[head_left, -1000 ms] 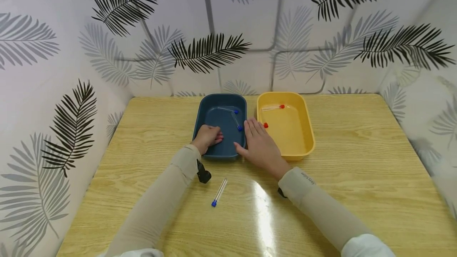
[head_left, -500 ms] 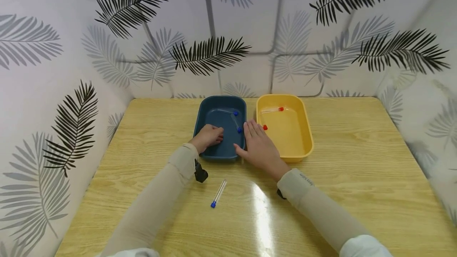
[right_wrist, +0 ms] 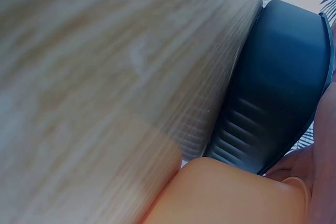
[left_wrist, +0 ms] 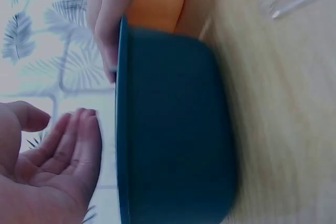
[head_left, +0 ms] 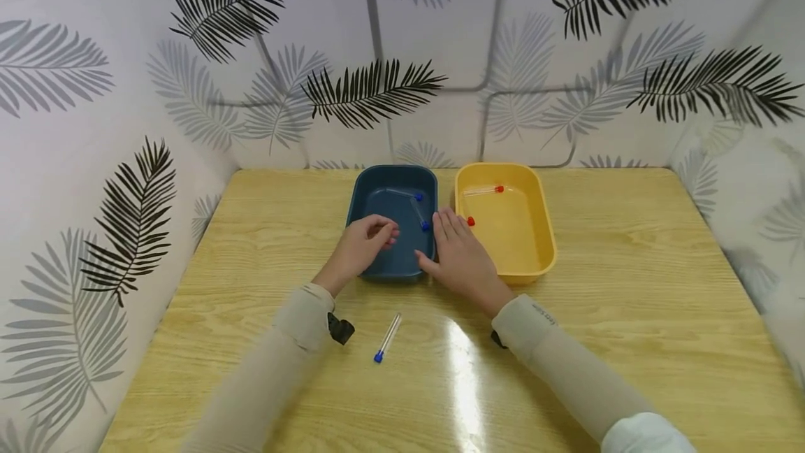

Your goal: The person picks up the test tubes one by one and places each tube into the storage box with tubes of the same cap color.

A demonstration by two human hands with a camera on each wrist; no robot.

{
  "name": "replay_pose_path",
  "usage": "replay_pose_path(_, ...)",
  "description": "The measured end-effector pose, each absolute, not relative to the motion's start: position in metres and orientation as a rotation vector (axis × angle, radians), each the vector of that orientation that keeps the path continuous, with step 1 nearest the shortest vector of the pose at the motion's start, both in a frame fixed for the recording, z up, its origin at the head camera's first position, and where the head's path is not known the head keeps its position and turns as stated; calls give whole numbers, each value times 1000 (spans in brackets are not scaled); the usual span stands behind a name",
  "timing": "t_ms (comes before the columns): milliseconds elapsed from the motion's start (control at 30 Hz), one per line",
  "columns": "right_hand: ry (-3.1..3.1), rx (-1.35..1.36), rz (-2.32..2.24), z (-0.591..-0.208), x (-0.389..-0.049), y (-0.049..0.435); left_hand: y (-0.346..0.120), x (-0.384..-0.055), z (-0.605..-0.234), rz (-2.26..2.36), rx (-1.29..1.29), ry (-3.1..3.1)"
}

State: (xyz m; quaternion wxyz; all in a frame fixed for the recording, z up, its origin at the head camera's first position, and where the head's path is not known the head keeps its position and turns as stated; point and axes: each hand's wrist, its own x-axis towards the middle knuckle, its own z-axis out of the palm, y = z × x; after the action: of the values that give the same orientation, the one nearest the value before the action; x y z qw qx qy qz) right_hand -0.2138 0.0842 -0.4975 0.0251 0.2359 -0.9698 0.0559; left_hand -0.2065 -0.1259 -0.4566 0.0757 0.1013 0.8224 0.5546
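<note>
My left hand (head_left: 361, 247) hovers over the near left part of the dark blue bin (head_left: 402, 264). In the left wrist view its fingers (left_wrist: 86, 156) are loosely bent, the thumb stands apart, and nothing lies between them. My right hand (head_left: 462, 257) rests with fingers extended at the blue bin's right rim, beside the yellow bin (head_left: 522, 250). Inside the blue bin lie blue-capped clear tubes, one with its cap (head_left: 425, 226) toward the right wall. A red-capped tube (head_left: 483, 191) lies at the back of the yellow bin; another red cap (head_left: 470, 221) shows by my right fingertips.
On the wooden table (head_left: 629, 285), in front of the bins and between my forearms, lies another pair of slim clear tubes with a blue cap (head_left: 379, 356). A leaf-patterned curtain (head_left: 402, 33) hangs behind the table and along both sides.
My left hand has risen from inside the blue bin and drawn back slightly toward me and left. The right hand keeps its place at the rim.
</note>
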Motion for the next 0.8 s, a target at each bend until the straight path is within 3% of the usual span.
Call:
replay_pose_path(400, -3006, 714, 198, -497, -213, 83, -131, -138, -466, 1405, 537, 2583)
replay_pose_path(800, -3001, 722, 195, -499, -214, 85, -150, -101, -506, 1187, 376, 2607)
